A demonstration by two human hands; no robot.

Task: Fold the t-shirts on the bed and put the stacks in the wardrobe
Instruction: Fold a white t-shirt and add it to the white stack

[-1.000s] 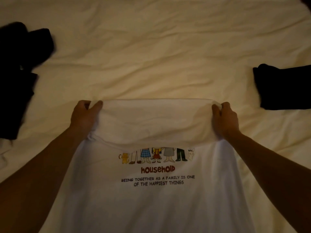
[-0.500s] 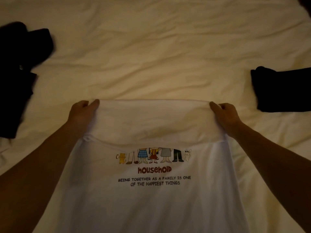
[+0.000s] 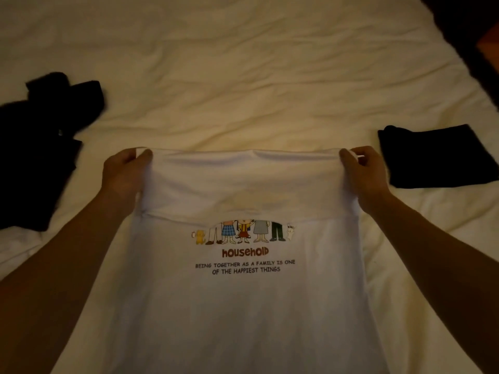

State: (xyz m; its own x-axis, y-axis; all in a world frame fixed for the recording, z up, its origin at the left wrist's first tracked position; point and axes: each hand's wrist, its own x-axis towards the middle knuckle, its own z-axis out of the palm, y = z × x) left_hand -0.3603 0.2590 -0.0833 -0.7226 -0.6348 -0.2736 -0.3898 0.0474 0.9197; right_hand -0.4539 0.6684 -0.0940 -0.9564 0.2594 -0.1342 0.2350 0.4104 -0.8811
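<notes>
A white printed cotton t-shirt (image 3: 243,306) is pinched at its folded top corners by the left hand (image 3: 122,171) and right hand (image 3: 363,171), each grip closed on cloth. It is spread over the cream bed (image 3: 243,76).

Left hand (image 3: 122,174) and right hand (image 3: 361,171) pinch white t-shirt (image 3: 248,306) fold over bed (image 3: 243,76).

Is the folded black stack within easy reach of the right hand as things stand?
Probably yes. The stack lies just beside the right hand with only bare sheet between, but that hand is gripping the white t-shirt and would have to let go first.
</notes>
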